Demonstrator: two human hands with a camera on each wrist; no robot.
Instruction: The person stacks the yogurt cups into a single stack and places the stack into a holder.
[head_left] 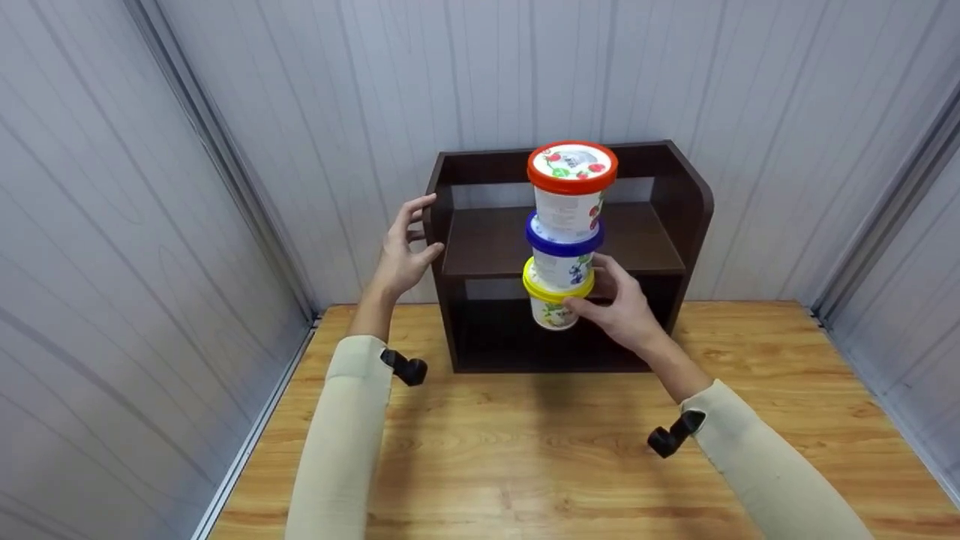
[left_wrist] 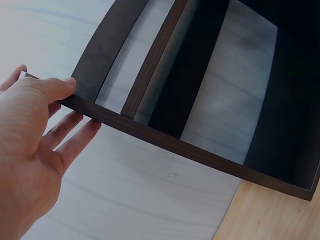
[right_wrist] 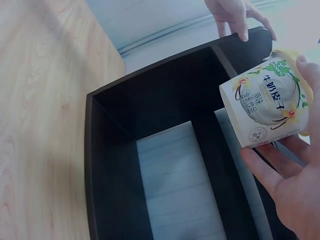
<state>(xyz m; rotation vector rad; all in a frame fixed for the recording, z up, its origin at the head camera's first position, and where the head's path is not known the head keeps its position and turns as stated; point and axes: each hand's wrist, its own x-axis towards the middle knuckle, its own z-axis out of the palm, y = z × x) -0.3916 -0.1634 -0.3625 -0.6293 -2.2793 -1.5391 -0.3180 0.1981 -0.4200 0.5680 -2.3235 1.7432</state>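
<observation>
In the head view three white tubs stand stacked in front of a dark brown shelf unit [head_left: 480,241]. The top tub [head_left: 570,210] has a red lid, the middle tub [head_left: 559,268] a blue one, and the bottom tub [head_left: 553,313] a yellow one. My right hand [head_left: 622,311] grips the yellow-lidded tub, thumb in front, holding the stack above the floor. Flower pictures and printed characters show on that tub [right_wrist: 267,97] in the right wrist view. With thumb and fingers on opposite faces, my left hand [left_wrist: 42,130] holds the unit's left side panel [left_wrist: 165,144].
The unit has an upper shelf board [head_left: 487,232] and a dark lower compartment [head_left: 491,337]. It stands on a wood-look floor [head_left: 480,450], close to the pale back wall [head_left: 375,90]. Pale panelled walls rise at left and right.
</observation>
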